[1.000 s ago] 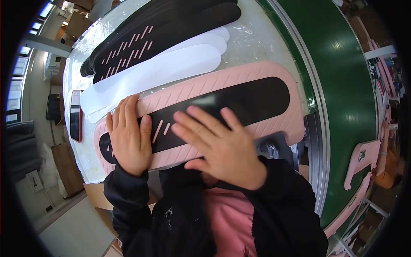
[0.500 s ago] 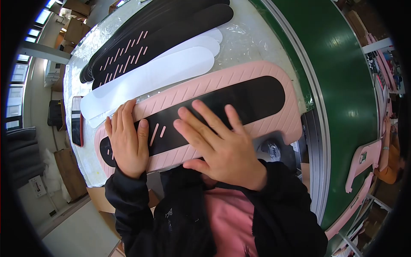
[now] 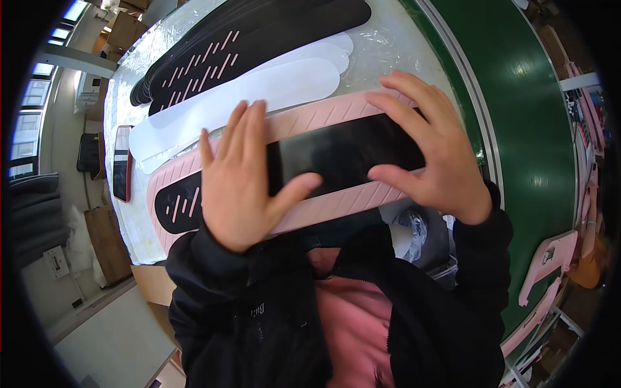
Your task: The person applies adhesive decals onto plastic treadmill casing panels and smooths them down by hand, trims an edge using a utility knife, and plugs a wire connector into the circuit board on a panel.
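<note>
Fingers of the left hand (image 3: 236, 184): loosely parted and nearly straight, thumb stretched well out to the side; nothing gripped. The palm is over the panel, the fingertips reaching its far edge; from here I cannot tell how firmly it presses.
Fingers of the right hand (image 3: 446, 155): spread wide and a little bent, the thumb well apart from them, arching over the panel's right end. I see nothing pinched between them, and cannot tell which fingertips touch.
Pink panel (image 3: 317, 116): on the table's near side, in front of the person, under both hands, its border ridged with slanting lines.
Black strip (image 3: 343, 155): lying lengthwise within the pink border, glossy, with slanted pink slots showing left of the left hand.
White strips (image 3: 239, 94): overlapping just beyond the panel.
Black stack (image 3: 278, 39): fanned out behind the white ones.
Phone (image 3: 121, 165): near the table's left edge.
Table (image 3: 404, 52): covered in shiny clear film.
Green surface (image 3: 530, 116): alongside on the right, with pink parts (image 3: 550, 262) towards its far side.
</note>
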Available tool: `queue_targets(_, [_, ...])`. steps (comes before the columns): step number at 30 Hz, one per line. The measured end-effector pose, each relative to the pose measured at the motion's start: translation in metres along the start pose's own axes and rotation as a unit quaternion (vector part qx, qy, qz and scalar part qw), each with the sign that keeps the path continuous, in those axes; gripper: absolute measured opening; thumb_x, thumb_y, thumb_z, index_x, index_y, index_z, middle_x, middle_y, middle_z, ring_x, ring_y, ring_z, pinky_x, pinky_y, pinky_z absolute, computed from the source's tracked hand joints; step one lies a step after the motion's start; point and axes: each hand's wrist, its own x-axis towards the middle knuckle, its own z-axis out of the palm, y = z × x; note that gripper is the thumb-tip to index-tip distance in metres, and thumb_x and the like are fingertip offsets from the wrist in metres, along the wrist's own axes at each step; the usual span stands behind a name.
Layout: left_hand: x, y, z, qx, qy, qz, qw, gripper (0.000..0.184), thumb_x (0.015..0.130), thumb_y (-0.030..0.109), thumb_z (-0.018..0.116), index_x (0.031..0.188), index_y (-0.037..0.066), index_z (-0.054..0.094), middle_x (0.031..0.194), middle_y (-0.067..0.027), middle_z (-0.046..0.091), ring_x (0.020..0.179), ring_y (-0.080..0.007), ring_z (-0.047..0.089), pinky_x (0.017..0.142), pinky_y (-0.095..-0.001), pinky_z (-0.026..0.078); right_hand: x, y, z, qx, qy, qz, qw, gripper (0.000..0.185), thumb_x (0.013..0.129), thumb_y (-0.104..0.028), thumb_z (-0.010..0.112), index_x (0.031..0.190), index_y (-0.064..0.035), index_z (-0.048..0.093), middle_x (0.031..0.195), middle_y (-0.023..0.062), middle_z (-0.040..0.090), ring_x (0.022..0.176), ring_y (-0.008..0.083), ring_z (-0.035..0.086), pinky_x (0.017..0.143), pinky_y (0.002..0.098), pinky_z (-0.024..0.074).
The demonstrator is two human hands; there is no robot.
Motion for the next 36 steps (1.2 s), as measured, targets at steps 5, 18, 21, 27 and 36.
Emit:
queue_targets(5, [0.021, 0.016, 0.015, -0.011, -0.017, 0.071, 0.997, 0.081, 0.084, 0.061, 0.063, 0.132, -0.003, 0.049, 0.119, -0.0173, 0.059, 0.113, -0.0326, 0.055, 0.095, -0.0539, 0.038, 0.016, 0.015, 0.017, 0.006, -0.028, -0.059, 0.998, 0.069, 0.070, -0.041, 0.079, 0.127, -0.0066, 0.061, 0.130, 0.0105, 0.058, 0.122, 0.0292, 0.054, 0.105, 0.0432, 0.0358])
queue_targets(18, [0.040, 0.000, 0.027, -0.088, -0.016, 0.067, 0.994, 0.036, 0.095, 0.034, 0.059, 0.115, 0.005, 0.058, 0.096, -0.0111, 0.060, 0.088, -0.0317, 0.059, 0.076, -0.0414, 0.044, 0.023, 0.017, 0.030, 0.009, -0.022, -0.039, 0.999, 0.062, 0.073, -0.039, 0.078, 0.124, -0.0091, 0.063, 0.117, 0.0080, 0.061, 0.109, 0.0272, 0.057, 0.097, 0.0404, 0.0383])
queue_targets(21, [0.040, -0.006, 0.022, -0.252, -0.064, 0.007, 0.965, 0.033, 0.096, 0.030, 0.056, 0.117, 0.004, 0.058, 0.105, -0.0129, 0.063, 0.096, -0.0338, 0.060, 0.081, -0.0421, 0.045, 0.024, 0.008, 0.031, -0.023, 0.020, -0.035, 0.999, 0.053, 0.075, -0.033, 0.076, 0.121, -0.0085, 0.064, 0.111, 0.0072, 0.062, 0.104, 0.0267, 0.059, 0.093, 0.0378, 0.0396])
queue_targets(27, [0.035, -0.007, 0.017, -0.221, -0.071, 0.028, 0.972, 0.050, 0.093, 0.039, 0.059, 0.125, 0.000, 0.055, 0.116, -0.0178, 0.063, 0.103, -0.0363, 0.060, 0.087, -0.0439, 0.045, 0.034, 0.015, 0.030, 0.029, -0.055, -0.024, 0.998, 0.052, 0.074, -0.030, 0.077, 0.119, -0.0077, 0.064, 0.110, 0.0073, 0.062, 0.103, 0.0271, 0.059, 0.091, 0.0382, 0.0417])
queue_targets(36, [0.045, 0.014, 0.014, -0.057, -0.045, 0.153, 0.985, 0.073, 0.084, 0.052, 0.065, 0.132, -0.001, 0.050, 0.119, -0.0146, 0.059, 0.107, -0.0293, 0.058, 0.083, -0.0422, 0.044, 0.033, 0.015, 0.026, 0.066, 0.034, -0.047, 0.996, 0.043, 0.080, -0.025, 0.073, 0.118, -0.0070, 0.065, 0.107, 0.0091, 0.066, 0.103, 0.0291, 0.061, 0.093, 0.0405, 0.0434])
